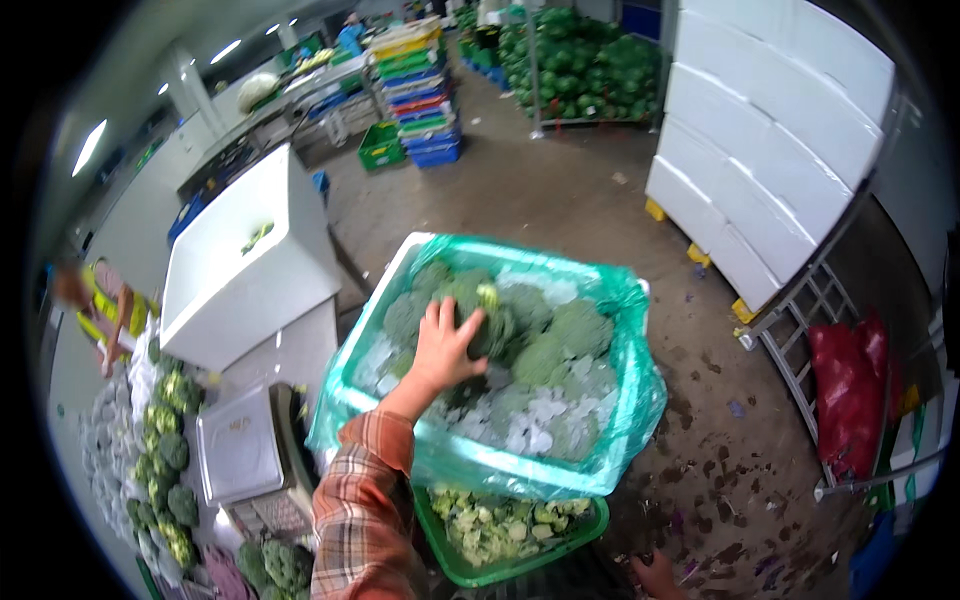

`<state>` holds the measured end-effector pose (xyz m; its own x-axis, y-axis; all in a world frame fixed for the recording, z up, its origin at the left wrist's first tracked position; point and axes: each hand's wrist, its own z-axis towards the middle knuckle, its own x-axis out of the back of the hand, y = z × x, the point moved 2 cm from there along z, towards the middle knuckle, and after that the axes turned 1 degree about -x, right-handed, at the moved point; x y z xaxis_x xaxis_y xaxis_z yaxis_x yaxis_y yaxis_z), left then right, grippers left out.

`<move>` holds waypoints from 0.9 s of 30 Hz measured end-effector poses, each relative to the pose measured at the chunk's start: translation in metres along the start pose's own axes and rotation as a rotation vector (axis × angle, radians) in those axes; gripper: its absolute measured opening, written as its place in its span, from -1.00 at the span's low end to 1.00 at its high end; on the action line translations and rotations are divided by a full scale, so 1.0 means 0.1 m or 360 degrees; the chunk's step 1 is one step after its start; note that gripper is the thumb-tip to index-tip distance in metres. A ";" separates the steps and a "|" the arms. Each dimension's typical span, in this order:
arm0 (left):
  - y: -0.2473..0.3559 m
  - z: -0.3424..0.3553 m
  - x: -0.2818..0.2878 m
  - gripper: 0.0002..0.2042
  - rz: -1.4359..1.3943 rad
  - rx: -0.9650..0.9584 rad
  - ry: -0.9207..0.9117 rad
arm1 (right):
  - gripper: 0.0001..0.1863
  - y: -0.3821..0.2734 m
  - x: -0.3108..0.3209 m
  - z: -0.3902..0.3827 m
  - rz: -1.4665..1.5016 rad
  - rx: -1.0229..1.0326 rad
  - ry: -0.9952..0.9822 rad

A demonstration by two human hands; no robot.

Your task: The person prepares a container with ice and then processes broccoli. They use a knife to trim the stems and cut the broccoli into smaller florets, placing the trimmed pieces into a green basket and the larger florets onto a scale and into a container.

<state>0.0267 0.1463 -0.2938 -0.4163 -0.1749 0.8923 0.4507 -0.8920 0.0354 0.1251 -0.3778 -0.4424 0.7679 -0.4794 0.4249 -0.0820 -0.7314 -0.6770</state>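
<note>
the left hand (446, 348), reaching in from a plaid sleeve (362, 500), is spread over a broccoli head (497, 330) in the white foam box (415, 242) and grasps it, fingers at its upper left side and thumb below. that head lies on top of the others in the box, toward the far left of the middle, with more broccoli around it and crushed ice (530, 432) between and over the heads. a green plastic liner (628, 450) covers much of the box's rim and hangs down outside.

the right hand (656, 577) is low at the bottom edge, well apart from the broccoli; it is dim and cut off there, so i cannot tell whether it is clenched or loose.

just below the box's near side sits a green crate (592, 535) of pale trimmed pieces (510, 525). to the left stands a scale (240, 445) with a flat metal top, and beyond it more broccoli heads (165, 450) lie in a long heap. a larger white bin (255, 285) stands tilted in view past the scale, with a bit of green inside. a person in a yellow vest (110, 310) is at the far left. on the right, stacked white boxes (765, 140) rise near a red mesh sack (848, 395).
</note>
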 end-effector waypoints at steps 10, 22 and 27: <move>0.64 -2.82 1.39 -0.18 -0.1830 0.1824 0.0929 | -0.79 -1.00 -0.84 0.25 -0.0125 0.0424 -0.1123; 1.03 -4.74 2.08 -0.41 -0.0521 0.2448 0.0653 | -0.73 -2.09 -2.84 -0.82 -0.0662 0.1721 -0.1601; 0.98 -5.11 1.92 -0.17 -0.0821 0.2415 0.0723 | -0.72 -1.94 -3.04 -1.24 -0.0794 0.1917 -0.1440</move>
<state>-0.4126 -0.1873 -0.3487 -0.8134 -0.3517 0.4634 0.3955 0.2500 0.8838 -0.1716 -0.1502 -0.3658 0.7072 0.4373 0.5556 0.4760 0.2866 -0.8314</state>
